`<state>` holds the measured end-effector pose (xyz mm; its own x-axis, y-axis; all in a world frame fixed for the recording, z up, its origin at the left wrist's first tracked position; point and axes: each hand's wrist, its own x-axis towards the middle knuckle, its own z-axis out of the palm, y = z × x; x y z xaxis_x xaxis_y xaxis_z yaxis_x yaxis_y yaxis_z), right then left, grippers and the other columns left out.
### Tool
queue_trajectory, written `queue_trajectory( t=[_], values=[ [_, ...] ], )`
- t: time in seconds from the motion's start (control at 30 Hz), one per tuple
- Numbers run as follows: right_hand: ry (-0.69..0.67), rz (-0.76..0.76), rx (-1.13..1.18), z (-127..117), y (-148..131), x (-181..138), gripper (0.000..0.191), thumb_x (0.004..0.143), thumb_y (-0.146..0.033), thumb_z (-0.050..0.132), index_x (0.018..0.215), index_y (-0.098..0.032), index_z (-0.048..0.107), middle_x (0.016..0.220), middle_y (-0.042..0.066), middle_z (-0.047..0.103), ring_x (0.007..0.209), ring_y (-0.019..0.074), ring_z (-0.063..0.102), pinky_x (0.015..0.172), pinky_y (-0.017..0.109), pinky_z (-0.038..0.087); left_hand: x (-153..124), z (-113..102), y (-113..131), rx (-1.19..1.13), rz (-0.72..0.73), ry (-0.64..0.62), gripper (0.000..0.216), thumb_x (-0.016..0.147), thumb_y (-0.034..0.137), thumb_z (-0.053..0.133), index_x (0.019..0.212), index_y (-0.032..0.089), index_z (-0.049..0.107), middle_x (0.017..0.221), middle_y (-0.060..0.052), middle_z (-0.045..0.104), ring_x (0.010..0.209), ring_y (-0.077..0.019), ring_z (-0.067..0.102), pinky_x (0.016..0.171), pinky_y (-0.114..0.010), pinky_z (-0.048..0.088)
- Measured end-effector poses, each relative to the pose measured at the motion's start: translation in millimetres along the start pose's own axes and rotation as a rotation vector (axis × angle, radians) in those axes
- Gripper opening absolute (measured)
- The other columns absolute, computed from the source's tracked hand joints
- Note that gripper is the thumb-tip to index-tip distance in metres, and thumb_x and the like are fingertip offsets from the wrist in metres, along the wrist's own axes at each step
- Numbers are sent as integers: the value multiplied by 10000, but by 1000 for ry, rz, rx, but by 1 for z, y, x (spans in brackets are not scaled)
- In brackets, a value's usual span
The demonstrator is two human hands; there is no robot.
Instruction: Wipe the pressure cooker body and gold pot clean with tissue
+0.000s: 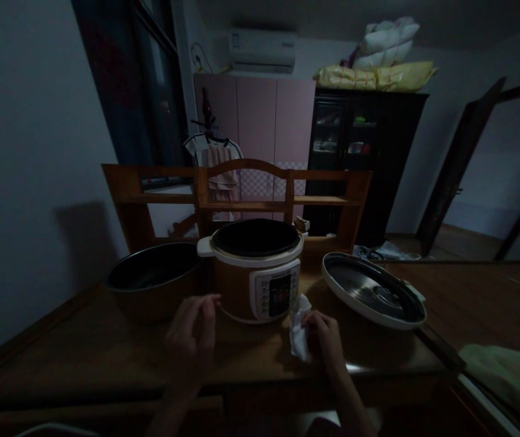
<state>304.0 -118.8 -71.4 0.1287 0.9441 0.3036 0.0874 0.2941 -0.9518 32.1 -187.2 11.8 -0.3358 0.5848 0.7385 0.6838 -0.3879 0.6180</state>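
1. Here on the bench [253, 364], the right hand [324, 334] has its grip clamped on a crumpled white wipe [300, 328], thumb and fingers pinched on its right edge.
2. That wipe sits just in front of the lower right of the electric cooker [236, 291], near the control panel [280, 291]; whether it touches the cooker, I can't tell.
3. Over to the left hand [191, 334]: raised at the cooker's lower left, fingers bent, nothing visible in it. Whether this grip's tips are together or apart, I can't tell, nor whether they touch the cooker.
4. The cooker itself stands upright mid-bench, top uncovered, dark inside, pale handle jutting out left.
5. Just beside it on the left, an open pot [130, 303], dark within, brownish outside.
6. And on the right, apart from the cooker, the round lid [373, 294] lies tilted, its shiny metal underside showing.
7. Behind them all runs a wooden shelf [245, 165] with an arched middle; farther back, a pink cupboard [256, 115] beside a dark cabinet [389, 158].
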Motion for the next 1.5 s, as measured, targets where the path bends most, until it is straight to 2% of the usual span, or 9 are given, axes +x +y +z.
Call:
queue_trajectory(
  t=[0.1,0.17,0.23,0.37,0.47,0.8,1.0,1.23,1.5],
  values=[
    [13,67,100,-3,5,0,284,791,-375,503,599,-194,608,590,-10,587,569,168,537,567,264,388,55,9,24,-1,207,64,299,987,332,369,998,202,638,1039,-54,673,1005,-181,605,952,-305,434],
    [36,91,149,-4,5,-2,274,783,-384,498,596,-202,583,586,-22,555,554,157,500,548,260,366,88,27,28,78,318,21,340,999,331,338,995,187,646,1048,-68,683,1025,-184,600,981,-318,409],
    [55,101,182,-5,3,-3,267,771,-389,502,586,-207,567,577,-29,526,550,152,474,545,259,354,109,49,25,214,412,-63,385,1004,354,330,917,182,662,958,-73,700,980,-198,605,967,-336,387],
    [79,92,207,-7,2,-4,252,746,-385,519,569,-210,556,578,-27,510,564,153,448,550,261,340,118,85,15,384,472,-94,510,1002,388,338,609,183,590,653,-76,652,676,-177,587,711,-327,341],
    [84,83,211,-7,4,-2,245,737,-376,523,564,-206,561,589,-21,518,585,155,448,566,261,338,114,96,9,387,489,-60,522,1000,366,348,565,177,565,597,-82,635,578,-157,547,640,-327,272],
    [74,80,227,-5,16,0,281,771,-401,536,571,-204,555,586,-25,484,600,150,412,571,257,317,119,92,-2,289,590,-110,434,984,331,435,591,173,530,596,-25,622,591,-123,562,648,-308,286],
    [76,66,221,-4,21,0,307,792,-415,550,572,-201,550,591,-29,473,612,146,413,582,253,318,124,82,-11,214,616,-148,436,991,307,411,589,173,514,579,-18,592,578,-118,548,643,-305,297],
    [89,69,212,-4,25,2,331,801,-432,555,568,-196,566,606,-16,504,629,154,434,598,259,325,129,77,-21,144,616,-175,428,995,294,392,640,171,597,611,-23,624,602,-126,578,649,-298,333],
    [87,63,232,-3,22,2,308,794,-418,548,574,-203,554,595,-20,494,614,155,425,588,261,325,119,68,-16,66,677,-171,458,1000,262,304,657,174,595,627,-34,624,600,-131,573,641,-295,354]
  ],
)
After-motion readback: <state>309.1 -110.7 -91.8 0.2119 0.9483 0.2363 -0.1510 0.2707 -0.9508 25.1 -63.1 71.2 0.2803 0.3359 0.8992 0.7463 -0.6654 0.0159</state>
